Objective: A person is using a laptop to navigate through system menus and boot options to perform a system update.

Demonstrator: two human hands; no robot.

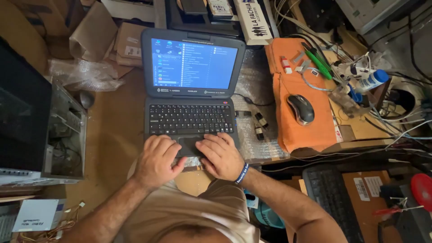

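A cluttered brown workbench (112, 135) in dim warm light, with an orange cloth (297, 126) and tangled cables (396, 121).

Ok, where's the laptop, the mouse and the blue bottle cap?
laptop (191, 119), head view, on the keyboard.
mouse (301, 109), head view, on its grey top.
blue bottle cap (381, 76), head view, on the cap's side.

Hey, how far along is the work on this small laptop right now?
Done: the laptop is open, powered up and showing a blue screen with a list, and something dark is plugged into its right side. In hand: the left hand and right hand rest at the touchpad. Left: the mouse on the orange cloth lies untouched; what remains on screen cannot be read.
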